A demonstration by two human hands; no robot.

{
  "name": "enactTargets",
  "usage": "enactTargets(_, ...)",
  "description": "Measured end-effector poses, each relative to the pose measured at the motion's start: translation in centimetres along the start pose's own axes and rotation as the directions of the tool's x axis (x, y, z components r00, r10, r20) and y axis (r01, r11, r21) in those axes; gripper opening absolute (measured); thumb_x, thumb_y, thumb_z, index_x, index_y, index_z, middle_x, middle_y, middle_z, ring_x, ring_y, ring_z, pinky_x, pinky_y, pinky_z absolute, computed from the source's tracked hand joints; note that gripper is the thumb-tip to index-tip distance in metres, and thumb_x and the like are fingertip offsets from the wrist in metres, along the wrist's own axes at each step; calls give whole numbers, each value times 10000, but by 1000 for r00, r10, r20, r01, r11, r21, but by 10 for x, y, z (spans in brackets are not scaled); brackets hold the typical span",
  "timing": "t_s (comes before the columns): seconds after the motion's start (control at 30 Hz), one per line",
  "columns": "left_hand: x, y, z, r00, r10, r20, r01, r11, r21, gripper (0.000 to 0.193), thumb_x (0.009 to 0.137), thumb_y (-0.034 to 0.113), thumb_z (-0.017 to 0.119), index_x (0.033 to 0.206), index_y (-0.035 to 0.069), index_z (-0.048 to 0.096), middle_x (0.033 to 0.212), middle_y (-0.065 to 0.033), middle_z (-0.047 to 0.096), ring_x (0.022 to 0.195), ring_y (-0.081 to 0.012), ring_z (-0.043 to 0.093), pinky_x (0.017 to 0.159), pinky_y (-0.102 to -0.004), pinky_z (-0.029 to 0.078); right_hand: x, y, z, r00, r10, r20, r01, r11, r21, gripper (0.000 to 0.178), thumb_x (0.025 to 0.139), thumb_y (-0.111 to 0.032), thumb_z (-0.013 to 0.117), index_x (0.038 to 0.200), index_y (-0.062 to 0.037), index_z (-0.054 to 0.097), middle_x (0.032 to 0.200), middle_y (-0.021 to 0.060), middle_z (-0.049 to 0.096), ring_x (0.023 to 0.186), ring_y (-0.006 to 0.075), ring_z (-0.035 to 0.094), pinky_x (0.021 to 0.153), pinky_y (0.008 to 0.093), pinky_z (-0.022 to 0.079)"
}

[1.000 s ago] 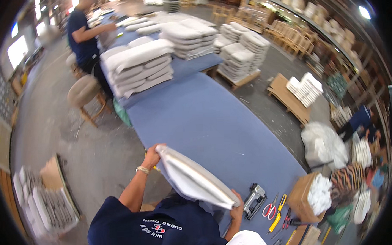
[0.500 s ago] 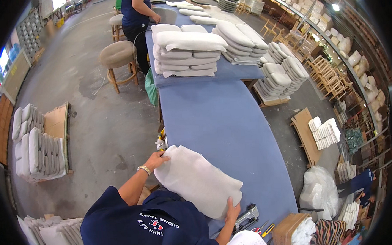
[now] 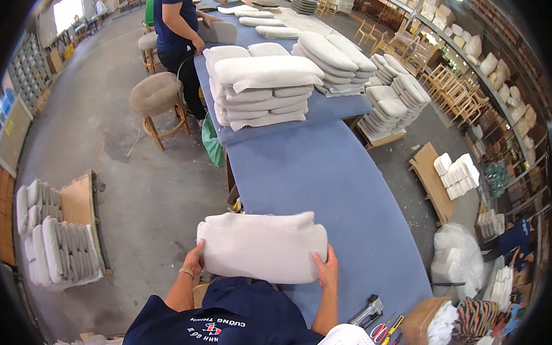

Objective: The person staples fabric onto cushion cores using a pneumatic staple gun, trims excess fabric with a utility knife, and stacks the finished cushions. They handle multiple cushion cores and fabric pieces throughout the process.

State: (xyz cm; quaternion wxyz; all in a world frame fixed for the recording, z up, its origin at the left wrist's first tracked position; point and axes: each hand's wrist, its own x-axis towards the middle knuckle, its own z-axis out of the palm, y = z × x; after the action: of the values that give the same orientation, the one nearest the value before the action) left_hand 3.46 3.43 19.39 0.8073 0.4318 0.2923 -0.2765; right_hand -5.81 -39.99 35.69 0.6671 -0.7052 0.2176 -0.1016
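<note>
Head view: a pale grey cushion [image 3: 263, 249] is held broadside at the near end of the blue bench [image 3: 324, 171], spanning the bench's left edge; whether it touches the top cannot be told. Its upper edge is uneven, with fabric flaps at the corners.

The left hand [image 3: 194, 258], banded at the wrist, has its grip closed on the cushion's left end, thumb upright along the edge. The right hand [image 3: 326, 268] has its grip closed on the opposite end, thumb flat on the face and fingers behind. Both grips are parted only by the padding between them.

At the bench's near right corner lie a metal staple gun [image 3: 367, 311], red-handled scissors [image 3: 379, 333] and a yellow cutter [image 3: 392, 331], beside a cardboard box [image 3: 418, 325] of white stuffing. On the bench's far section stands a stack of cushions [image 3: 264, 91], with a second pile [image 3: 333, 61] to its right.

Along the bench's far left side, a person in a dark shirt [image 3: 176, 24] has a hand at a grey curved piece [image 3: 219, 33]; a padded stool [image 3: 156, 96] stands left of the bench, and a green bag [image 3: 211, 141] hangs beside it.
</note>
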Motion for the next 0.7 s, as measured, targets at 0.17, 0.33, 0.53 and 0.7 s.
enactTargets(0.17, 46, 40, -35, 1000, 3, -19, -6, 988, -152, 782, 985, 577, 644, 1542, 60, 462, 1506, -118, 573, 1360, -297, 555, 1159, -501, 412, 71, -21, 105, 998, 61, 28, -60, 997, -37, 575, 902, -161, 784, 1408, 6, 568, 1305, 148, 656, 1172, 214, 624, 1002, 379, 504)
enactTargets(0.33, 49, 116, -113, 998, 40, 45, -27, 965, -261, 711, 1005, 505, 642, 1534, 64, 465, 1486, -138, 586, 1349, -319, 571, 1148, -501, 443, 126, -50, 225, 956, 246, 159, -243, 969, -43, 589, 925, -159, 758, 1448, 9, 546, 1360, 138, 641, 1234, 208, 603, 1063, 373, 471)
enactTargets(0.53, 36, 210, -141, 965, 257, 54, -196, 843, -502, 754, 949, 547, 686, 1527, 110, 475, 1509, -150, 560, 1348, -386, 563, 1125, -644, 428, 193, -228, 395, 705, -391, 591, 373, 914, 160, 728, 988, -317, 701, 1545, 56, 417, 1523, 148, 520, 1386, 223, 500, 1166, 363, 377)
enactTargets(0.7, 80, 336, -52, 858, 514, 11, -387, 661, -643, 736, 972, 502, 657, 1555, 116, 428, 1574, -103, 489, 1423, -353, 474, 1172, -618, 378, 216, -309, 436, 556, -592, 584, 188, 773, 605, 877, 980, -478, 704, 1583, 44, 342, 1510, 194, 524, 1351, 254, 550, 1135, 398, 428)
